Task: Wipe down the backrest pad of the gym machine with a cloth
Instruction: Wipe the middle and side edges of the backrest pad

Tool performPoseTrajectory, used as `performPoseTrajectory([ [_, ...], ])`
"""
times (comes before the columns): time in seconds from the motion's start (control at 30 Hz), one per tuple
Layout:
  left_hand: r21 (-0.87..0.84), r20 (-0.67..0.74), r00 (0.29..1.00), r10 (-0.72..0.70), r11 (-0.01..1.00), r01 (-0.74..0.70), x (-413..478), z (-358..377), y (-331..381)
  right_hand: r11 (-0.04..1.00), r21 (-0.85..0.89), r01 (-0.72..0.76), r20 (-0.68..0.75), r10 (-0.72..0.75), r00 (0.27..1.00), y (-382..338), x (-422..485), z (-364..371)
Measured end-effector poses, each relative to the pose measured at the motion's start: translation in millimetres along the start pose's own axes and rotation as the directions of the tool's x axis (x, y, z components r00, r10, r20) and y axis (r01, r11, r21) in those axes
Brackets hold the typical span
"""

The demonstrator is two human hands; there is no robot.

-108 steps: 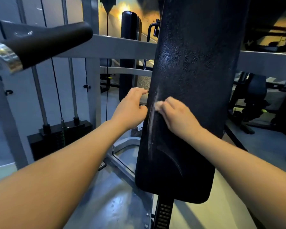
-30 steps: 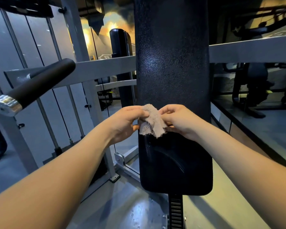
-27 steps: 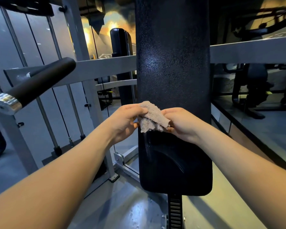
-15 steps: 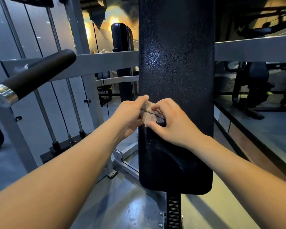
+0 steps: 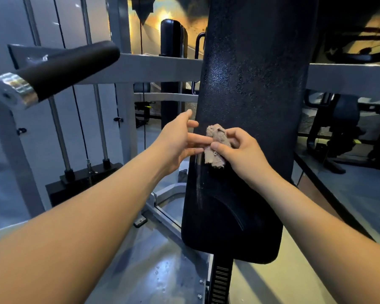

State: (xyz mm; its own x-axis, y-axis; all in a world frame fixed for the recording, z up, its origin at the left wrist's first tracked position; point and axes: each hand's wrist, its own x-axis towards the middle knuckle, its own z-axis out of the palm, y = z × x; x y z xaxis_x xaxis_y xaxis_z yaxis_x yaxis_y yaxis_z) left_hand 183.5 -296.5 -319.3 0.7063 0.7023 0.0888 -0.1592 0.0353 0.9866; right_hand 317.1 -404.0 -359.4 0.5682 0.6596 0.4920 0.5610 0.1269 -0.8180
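Backrest pad [image 5: 250, 102]: tall, black, textured, upright in front of you. It fills the middle of the view and runs out of the top. Most of its face lies above your hands. Risk: you work only the band at hand level and leave the upper face and right edge untouched. A pale streak [image 5: 198, 172] runs down the left edge below your hands. I judge it moisture or residue, and a bunched cloth may only smear it about.

Handle bar [image 5: 59, 69]: black grip with a chrome end cap, projecting toward you at upper left, well apart from the pad. Risk: a wide leftward or upward sweep could knock your left forearm against it.

Right hand [image 5: 241, 156]: thumb and curled fingers pinch the cloth and hold it against the pad's left-centre. The pinch takes only a small part of the fabric. Risk: a fingertip hold gives little pressure, and the textured surface may drag the cloth out of it.

Left hand [image 5: 176, 141]: fingers straight and spread, gripping nothing. The fingertips reach the cloth's left edge; contact looks likely but is not certain. Risk: if both hands tug at once, the cloth lifts off the pad.

Cloth [image 5: 215, 148]: small, brownish, crumpled into a wad against the pad between your hands. Risk: wadded, it offers little wiping face. If dropped, it lands on the metal base plate [image 5: 162, 270] and picks up grit.
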Motion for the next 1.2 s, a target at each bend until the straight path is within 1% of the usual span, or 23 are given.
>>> performPoseTrajectory([
  [0.07, 0.035, -0.065, 0.997, 0.036, 0.999, -0.034, 1, -1, 0, 0.985, 0.153, -0.083, 0.018, 0.081, 0.997, -1, 2, -3],
  [0.13, 0.077, -0.102, 0.994, 0.049, 0.996, -0.041, 5, -4, -2, 0.967, 0.223, -0.125, 0.035, 0.121, 0.992, -1, 4, -7],
  [0.17, 0.107, -0.110, 0.993, 0.048, 0.994, -0.036, 7, -5, -4, 0.974, 0.192, -0.122, 0.027, 0.119, 0.992, -2, 7, -10],
  [0.23, 0.149, -0.126, 0.991, 0.044, 0.989, -0.025, 11, -6, -7, 0.997, 0.020, -0.069, -0.020, 0.069, 0.997, -5, 19, -18],
  [0.3, 0.183, -0.148, 0.987, 0.059, 0.983, -0.031, 16, -9, -8, 0.988, -0.149, 0.039, -0.105, -0.056, 0.993, -16, 40, -28],
  [0.33, 0.213, -0.161, 0.984, 0.079, 0.976, -0.044, 19, -11, -8, 0.964, -0.240, 0.114, -0.151, -0.153, 0.977, -24, 54, -33],
  [0.37, 0.251, -0.175, 0.979, 0.104, 0.966, -0.057, 22, -13, -9, 0.918, -0.352, 0.185, -0.180, -0.260, 0.949, -32, 70, -38],
  [0.4, 0.295, -0.187, 0.974, 0.128, 0.953, -0.068, 26, -15, -11, 0.842, -0.482, 0.243, -0.178, -0.366, 0.913, -39, 83, -41],
  [0.47, 0.399, -0.195, 0.966, 0.170, 0.913, -0.081, 29, -19, -18, 0.645, -0.680, 0.348, -0.074, -0.533, 0.843, -39, 102, -43],
  [0.53, 0.501, -0.169, 0.968, 0.188, 0.862, -0.080, 28, -22, -26, 0.474, -0.775, 0.419, 0.063, -0.601, 0.797, -26, 107, -35],
  [0.57, 0.532, -0.146, 0.973, 0.176, 0.844, -0.073, 27, -23, -29, 0.419, -0.796, 0.436, 0.102, -0.617, 0.780, -19, 107, -33],
  [0.63, 0.579, -0.072, 0.987, 0.146, 0.812, -0.078, 26, -28, -37, 0.359, -0.805, 0.473, 0.151, -0.647, 0.748, -20, 111, -36],
  [0.67, 0.609, -0.029, 0.991, 0.131, 0.789, -0.086, 26, -29, -40, 0.342, -0.806, 0.482, 0.146, -0.675, 0.723, -26, 117, -39],
  [0.7, 0.637, 0.010, 0.992, 0.125, 0.764, -0.103, 26, -30, -42, 0.341, -0.815, 0.467, 0.105, -0.707, 0.700, -33, 125, -42],
  [0.73, 0.650, 0.047, 0.991, 0.129, 0.749, -0.128, 26, -30, -46, 0.368, -0.829, 0.421, 0.035, -0.718, 0.695, -39, 134, -45],
  [0.8, 0.622, 0.113, 0.980, 0.165, 0.757, -0.199, 25, -28, -53, 0.447, -0.842, 0.302, -0.099, -0.678, 0.728, -40, 141, -39],
  [0.83, 0.603, 0.132, 0.973, 0.191, 0.763, -0.231, 25, -27, -58, 0.462, -0.841, 0.283, -0.118, -0.666, 0.737, -33, 137, -29],
  [0.9, 0.567, 0.149, 0.958, 0.244, 0.773, -0.285, 26, -26, -65, 0.447, -0.821, 0.356, -0.048, -0.675, 0.736, -10, 115, -7],
  [0.97, 0.523, 0.136, 0.955, 0.263, 0.800, -0.295, 27, -25, -71, 0.400, -0.777, 0.486, 0.108, -0.677, 0.728, 16, 85, 8],
  [1.07, 0.462, 0.068, 0.965, 0.251, 0.850, -0.254, 25, -25, -72, 0.322, -0.728, 0.605, 0.346, -0.589, 0.730, 44, 42, 12],
  [1.13, 0.389, 0.047, 0.975, 0.219, 0.894, -0.220, 21, -27, -74, 0.234, -0.687, 0.688, 0.505, -0.528, 0.683, 38, 36, 3],
  [1.17, 0.362, 0.032, 0.979, 0.201, 0.911, -0.199, 20, -28, -77, 0.187, -0.676, 0.713, 0.544, -0.526, 0.654, 26, 44, -2],
  [1.2, 0.350, 0.005, 0.981, 0.192, 0.919, -0.182, 20, -31, -80, 0.158, -0.687, 0.709, 0.527, -0.564, 0.636, 11, 58, -5],
])
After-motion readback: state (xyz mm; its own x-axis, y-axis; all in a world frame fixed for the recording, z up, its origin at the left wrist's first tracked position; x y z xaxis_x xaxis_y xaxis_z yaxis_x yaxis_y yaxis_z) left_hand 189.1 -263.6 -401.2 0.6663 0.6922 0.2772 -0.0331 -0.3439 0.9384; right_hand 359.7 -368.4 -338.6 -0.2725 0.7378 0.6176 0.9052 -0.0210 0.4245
